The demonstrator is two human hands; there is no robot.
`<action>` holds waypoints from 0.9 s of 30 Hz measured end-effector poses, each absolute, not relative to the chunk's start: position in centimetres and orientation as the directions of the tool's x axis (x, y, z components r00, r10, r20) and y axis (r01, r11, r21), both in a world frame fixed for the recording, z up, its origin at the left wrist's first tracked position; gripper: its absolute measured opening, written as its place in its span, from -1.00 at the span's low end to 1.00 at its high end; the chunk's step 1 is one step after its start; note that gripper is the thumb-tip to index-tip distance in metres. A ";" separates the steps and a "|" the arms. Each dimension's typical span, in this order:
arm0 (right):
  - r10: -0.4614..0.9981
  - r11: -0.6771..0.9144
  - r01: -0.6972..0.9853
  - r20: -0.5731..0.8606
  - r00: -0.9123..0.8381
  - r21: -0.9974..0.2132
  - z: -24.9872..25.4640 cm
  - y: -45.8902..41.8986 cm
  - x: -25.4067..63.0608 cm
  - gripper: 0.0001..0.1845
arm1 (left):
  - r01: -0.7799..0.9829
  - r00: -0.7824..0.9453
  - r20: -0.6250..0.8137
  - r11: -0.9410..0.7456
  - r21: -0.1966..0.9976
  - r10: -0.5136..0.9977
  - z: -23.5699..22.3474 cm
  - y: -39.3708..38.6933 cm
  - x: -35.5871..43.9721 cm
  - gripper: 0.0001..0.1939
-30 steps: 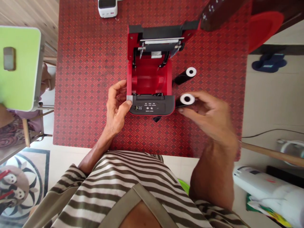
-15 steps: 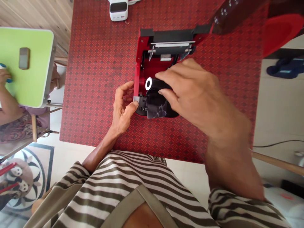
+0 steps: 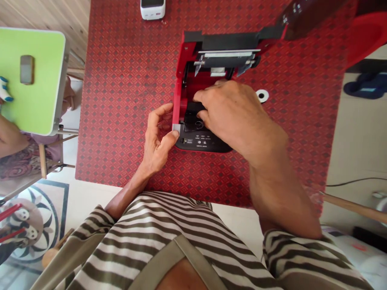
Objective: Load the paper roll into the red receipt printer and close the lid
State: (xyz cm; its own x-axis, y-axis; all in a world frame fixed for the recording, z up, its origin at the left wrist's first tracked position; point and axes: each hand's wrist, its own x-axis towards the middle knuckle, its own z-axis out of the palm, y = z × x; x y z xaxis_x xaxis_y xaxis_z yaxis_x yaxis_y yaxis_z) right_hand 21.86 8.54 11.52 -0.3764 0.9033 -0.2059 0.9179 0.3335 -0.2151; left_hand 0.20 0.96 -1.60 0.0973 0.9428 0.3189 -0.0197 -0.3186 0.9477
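Observation:
A red and black printer (image 3: 176, 86) stands on the table with its lid up, its roller bar (image 3: 226, 61) showing at the back. My left hand (image 3: 159, 135) grips the printer's front left corner, thumb on the grey patch and fingers along the red side. Over the bay, my right hand (image 3: 238, 117) is closed on a black roll (image 3: 195, 108), thumb and forefinger at its left part; my hand hides the rest. The roll's loose black sheet lies just behind the button panel (image 3: 201, 141). Right of the printer, a white roll end (image 3: 262, 96) with a dark core shows beside my right hand.
A red patterned table (image 3: 127, 72) carries the printer and a white device (image 3: 152, 10) at the back. Behind on the right rises a dark glossy object (image 3: 305, 18). To the left, a person's arm (image 3: 10, 135) rests by a green table (image 3: 45, 100) with a phone (image 3: 27, 69).
My right hand has lowered the black roll into the bay, and its sheet has drawn back, uncovering the button panel. The white roll end on the right has come into view. My left hand stays put.

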 end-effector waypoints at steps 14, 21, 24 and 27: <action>0.732 0.622 0.607 0.092 -0.675 -0.495 12.8 6.3 25.9 -0.37 | -0.003 0.093 0.319 -0.320 0.947 0.943 -1.2 0.8 0.1 -0.38; 0.741 0.616 0.500 0.232 -0.630 -0.609 12.0 4.5 27.3 -0.58 | 0.468 0.067 0.531 -0.497 0.731 0.844 2.9 0.2 0.1 -0.16; 0.745 0.643 0.486 0.336 -0.577 -0.592 11.5 4.1 27.0 -0.70 | 0.583 0.165 0.602 -0.570 0.579 0.781 5.1 0.0 0.8 -0.43; 0.777 0.625 0.549 0.370 -0.510 -0.555 11.2 3.4 26.7 -0.73 | 0.633 0.222 0.639 -0.607 0.480 0.737 6.4 -0.1 1.9 -0.84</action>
